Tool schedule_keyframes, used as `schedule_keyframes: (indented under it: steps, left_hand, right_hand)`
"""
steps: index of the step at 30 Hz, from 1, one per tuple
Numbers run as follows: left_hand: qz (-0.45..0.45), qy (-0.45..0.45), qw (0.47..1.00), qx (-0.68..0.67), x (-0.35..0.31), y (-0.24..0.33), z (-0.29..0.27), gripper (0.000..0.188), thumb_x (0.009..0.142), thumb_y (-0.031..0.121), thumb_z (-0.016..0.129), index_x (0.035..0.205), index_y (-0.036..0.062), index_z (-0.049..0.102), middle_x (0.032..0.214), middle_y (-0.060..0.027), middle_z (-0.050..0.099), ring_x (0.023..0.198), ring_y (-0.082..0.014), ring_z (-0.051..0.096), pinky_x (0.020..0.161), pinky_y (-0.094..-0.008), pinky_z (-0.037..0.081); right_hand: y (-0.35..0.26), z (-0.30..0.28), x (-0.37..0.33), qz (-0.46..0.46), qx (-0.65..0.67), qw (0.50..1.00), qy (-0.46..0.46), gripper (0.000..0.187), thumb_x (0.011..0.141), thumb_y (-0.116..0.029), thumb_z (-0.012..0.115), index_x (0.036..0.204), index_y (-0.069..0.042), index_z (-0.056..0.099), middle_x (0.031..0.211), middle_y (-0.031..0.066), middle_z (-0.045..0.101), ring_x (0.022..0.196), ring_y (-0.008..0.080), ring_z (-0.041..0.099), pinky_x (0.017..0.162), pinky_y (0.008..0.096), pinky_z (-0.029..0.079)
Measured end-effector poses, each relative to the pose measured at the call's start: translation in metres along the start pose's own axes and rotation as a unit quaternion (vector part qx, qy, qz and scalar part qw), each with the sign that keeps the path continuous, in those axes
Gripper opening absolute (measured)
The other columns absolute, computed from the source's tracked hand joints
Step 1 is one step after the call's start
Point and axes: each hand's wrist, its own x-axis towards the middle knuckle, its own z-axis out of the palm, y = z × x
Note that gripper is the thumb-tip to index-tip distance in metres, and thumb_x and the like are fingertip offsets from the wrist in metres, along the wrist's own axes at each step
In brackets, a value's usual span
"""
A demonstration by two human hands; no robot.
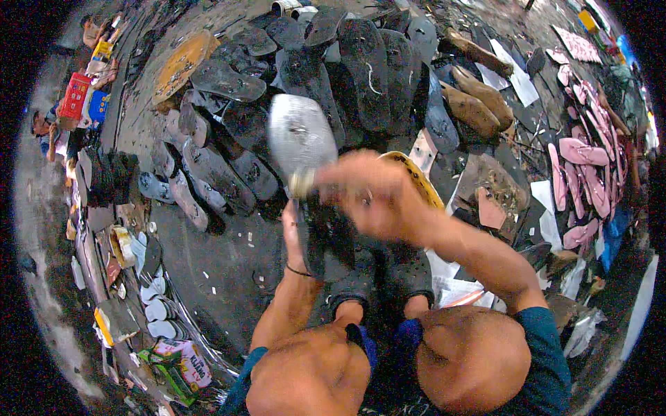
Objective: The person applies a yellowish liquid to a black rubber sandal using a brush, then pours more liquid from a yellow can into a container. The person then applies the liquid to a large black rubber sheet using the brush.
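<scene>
My left hand grips a dark shoe sole by its narrower end and holds it up over the ground. The sole's broad far end gleams silvery, as if wet. My right hand, smeared by motion, is closed around a small brush-like tool with a pale tip. That tip is at the sole's middle; blur hides the rest of the tool. Just beyond my right hand shows the yellow rim of a container, partly covered by the hand.
Many dark soles lie spread in front of me. Brown foot-shaped forms are at the right, with pink sandals farther out. A stack of pale straps and a printed bag lie left. People sit at the far left.
</scene>
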Motion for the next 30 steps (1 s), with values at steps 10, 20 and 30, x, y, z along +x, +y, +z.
schedule_keyframes:
  steps: [10,20,30]
  left_hand:
    - [-0.003,0.074,0.996,-0.047,0.010,0.011,0.003,0.043,0.098,0.032,0.039,0.117,0.0008,0.061,0.109,-0.0175,0.067,0.093,-0.0309,0.066,0.083,-0.0426,0.056]
    - [0.075,0.082,0.961,0.252,0.000,0.002,0.004,0.042,0.102,0.038,0.037,0.116,0.0055,0.061,0.103,-0.0084,0.069,0.088,-0.0224,0.068,0.081,-0.0361,0.056]
    - [0.152,0.341,0.749,0.547,0.003,0.027,0.033,0.040,0.100,0.033,0.043,0.123,0.0045,0.060,0.115,-0.0099,0.065,0.103,-0.0248,0.061,0.092,-0.0438,0.049]
  right_hand:
    - [-0.012,-0.012,-0.033,-0.029,0.033,0.999,-0.015,0.037,0.078,-0.009,0.066,0.115,-0.012,0.066,0.098,0.0104,0.067,0.091,0.0317,0.063,0.079,0.0435,0.050]
    - [-0.022,0.000,-0.010,-0.186,-0.063,0.980,-0.031,0.038,0.074,-0.020,0.064,0.112,-0.016,0.065,0.092,0.0045,0.064,0.085,0.0259,0.062,0.074,0.0393,0.049]
    - [-0.050,0.025,-0.067,-0.170,0.110,0.976,-0.077,0.040,0.079,-0.022,0.061,0.119,-0.016,0.062,0.089,0.0039,0.060,0.082,0.0267,0.059,0.072,0.0402,0.048]
